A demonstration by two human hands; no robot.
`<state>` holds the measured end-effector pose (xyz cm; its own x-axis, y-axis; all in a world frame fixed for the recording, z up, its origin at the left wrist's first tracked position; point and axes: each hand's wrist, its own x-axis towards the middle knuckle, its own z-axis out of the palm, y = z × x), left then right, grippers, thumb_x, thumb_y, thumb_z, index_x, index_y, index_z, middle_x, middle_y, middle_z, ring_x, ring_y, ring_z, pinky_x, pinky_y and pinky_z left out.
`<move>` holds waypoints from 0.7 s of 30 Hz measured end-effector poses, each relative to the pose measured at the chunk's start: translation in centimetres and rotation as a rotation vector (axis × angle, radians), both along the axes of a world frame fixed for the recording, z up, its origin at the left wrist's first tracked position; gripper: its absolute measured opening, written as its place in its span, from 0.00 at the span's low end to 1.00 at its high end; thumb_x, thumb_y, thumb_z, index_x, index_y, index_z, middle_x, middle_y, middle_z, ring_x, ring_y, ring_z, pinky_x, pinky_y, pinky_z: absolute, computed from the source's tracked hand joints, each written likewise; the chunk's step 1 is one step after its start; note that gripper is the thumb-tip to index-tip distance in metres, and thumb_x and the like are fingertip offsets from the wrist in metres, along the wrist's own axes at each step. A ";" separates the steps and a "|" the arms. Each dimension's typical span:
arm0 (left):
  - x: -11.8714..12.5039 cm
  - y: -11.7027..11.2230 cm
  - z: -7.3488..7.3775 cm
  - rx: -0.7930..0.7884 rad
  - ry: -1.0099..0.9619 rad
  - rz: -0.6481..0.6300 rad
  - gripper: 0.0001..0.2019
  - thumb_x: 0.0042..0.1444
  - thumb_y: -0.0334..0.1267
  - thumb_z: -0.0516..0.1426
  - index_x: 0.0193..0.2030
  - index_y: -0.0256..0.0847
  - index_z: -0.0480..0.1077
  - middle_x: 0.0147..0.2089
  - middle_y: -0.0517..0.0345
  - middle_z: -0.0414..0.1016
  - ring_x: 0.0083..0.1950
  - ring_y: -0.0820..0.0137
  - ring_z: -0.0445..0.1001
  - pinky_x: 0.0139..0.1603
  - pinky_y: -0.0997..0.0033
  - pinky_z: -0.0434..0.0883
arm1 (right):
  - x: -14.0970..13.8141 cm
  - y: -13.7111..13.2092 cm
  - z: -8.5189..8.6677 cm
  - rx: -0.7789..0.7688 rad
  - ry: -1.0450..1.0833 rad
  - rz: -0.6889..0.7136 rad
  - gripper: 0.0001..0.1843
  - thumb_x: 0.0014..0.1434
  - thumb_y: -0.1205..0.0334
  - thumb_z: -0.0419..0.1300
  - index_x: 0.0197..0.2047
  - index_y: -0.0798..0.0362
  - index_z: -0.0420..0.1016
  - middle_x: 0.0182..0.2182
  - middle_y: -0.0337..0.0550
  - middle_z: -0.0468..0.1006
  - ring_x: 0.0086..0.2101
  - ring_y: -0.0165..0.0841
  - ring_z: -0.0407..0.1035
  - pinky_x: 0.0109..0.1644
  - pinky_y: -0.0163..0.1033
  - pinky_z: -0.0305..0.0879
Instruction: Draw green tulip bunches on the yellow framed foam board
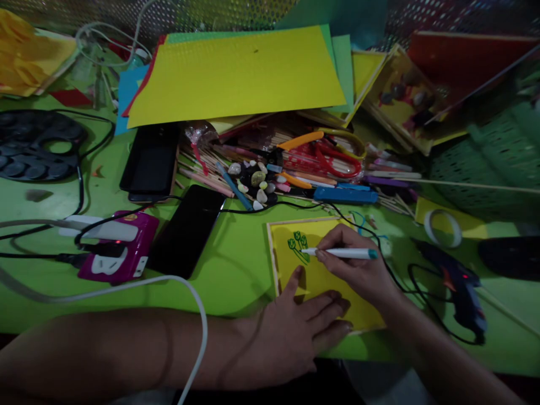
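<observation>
A small yellow board with a pale wooden frame [282, 256] lies on the green table near its front edge. Small green flower shapes [297, 243] are drawn on its upper left part. My right hand [358, 267] is closed round a white pen with a teal cap [343, 253], and the pen's tip touches the board beside the drawing. My left hand [295, 332] lies flat on the board's lower edge, fingers stretched out and pressing it down.
Two black phones [185, 228] [152, 160], a pink power strip [120, 250] and cables lie at the left. Sticks, pebbles, scissors [337, 157] and a blue cutter [346, 195] are piled behind the board. At the right: a glue gun [459, 289], a tape roll [442, 228]. Yellow paper sheets [240, 73] lie at the back.
</observation>
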<state>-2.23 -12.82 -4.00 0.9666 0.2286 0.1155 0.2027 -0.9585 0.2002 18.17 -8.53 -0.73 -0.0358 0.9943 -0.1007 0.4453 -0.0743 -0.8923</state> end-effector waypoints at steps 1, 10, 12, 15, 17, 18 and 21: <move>0.0 0.0 0.0 0.000 -0.001 -0.005 0.36 0.66 0.59 0.56 0.77 0.48 0.57 0.81 0.58 0.54 0.81 0.59 0.45 0.74 0.35 0.58 | 0.0 0.0 0.0 0.005 0.000 0.000 0.06 0.61 0.62 0.67 0.33 0.50 0.75 0.26 0.35 0.74 0.23 0.28 0.64 0.25 0.33 0.59; -0.2 0.0 -0.1 -0.041 -0.008 -0.012 0.36 0.68 0.56 0.55 0.78 0.45 0.54 0.82 0.55 0.51 0.82 0.61 0.45 0.75 0.35 0.56 | -0.1 0.0 -0.1 0.014 -0.021 -0.002 0.06 0.62 0.61 0.67 0.34 0.50 0.75 0.25 0.37 0.74 0.23 0.29 0.64 0.24 0.34 0.60; -0.2 0.1 -0.1 -0.033 -0.012 -0.014 0.37 0.67 0.57 0.55 0.78 0.45 0.54 0.82 0.56 0.52 0.81 0.60 0.46 0.74 0.35 0.57 | 0.0 0.0 -0.1 0.012 -0.025 -0.002 0.07 0.62 0.60 0.67 0.34 0.50 0.75 0.25 0.37 0.74 0.23 0.29 0.64 0.24 0.34 0.60; 0.0 0.1 0.0 -0.017 -0.004 -0.004 0.37 0.67 0.58 0.55 0.77 0.47 0.56 0.81 0.59 0.54 0.82 0.60 0.45 0.74 0.36 0.58 | 0.0 0.0 -0.1 0.025 -0.020 0.002 0.07 0.62 0.59 0.68 0.35 0.50 0.75 0.25 0.37 0.74 0.23 0.29 0.64 0.25 0.34 0.60; 0.0 0.1 0.1 -0.013 0.001 0.001 0.36 0.67 0.58 0.55 0.77 0.48 0.57 0.81 0.60 0.55 0.82 0.60 0.44 0.75 0.36 0.58 | 0.0 0.0 -0.2 0.034 -0.013 0.003 0.07 0.62 0.60 0.68 0.35 0.50 0.75 0.25 0.37 0.75 0.23 0.29 0.64 0.25 0.34 0.60; 0.1 0.1 0.1 -0.013 0.004 0.000 0.35 0.67 0.58 0.54 0.77 0.49 0.57 0.81 0.60 0.55 0.82 0.60 0.45 0.75 0.35 0.58 | 0.0 0.1 -0.2 0.035 -0.010 0.003 0.07 0.62 0.60 0.68 0.35 0.50 0.75 0.26 0.37 0.75 0.23 0.29 0.64 0.25 0.34 0.60; 0.0 0.0 0.1 -0.026 0.014 -0.005 0.35 0.68 0.57 0.54 0.77 0.49 0.56 0.81 0.59 0.54 0.82 0.61 0.46 0.75 0.34 0.57 | -0.1 0.1 -0.2 0.030 0.004 -0.002 0.06 0.62 0.60 0.68 0.35 0.50 0.76 0.26 0.37 0.76 0.24 0.29 0.65 0.25 0.34 0.60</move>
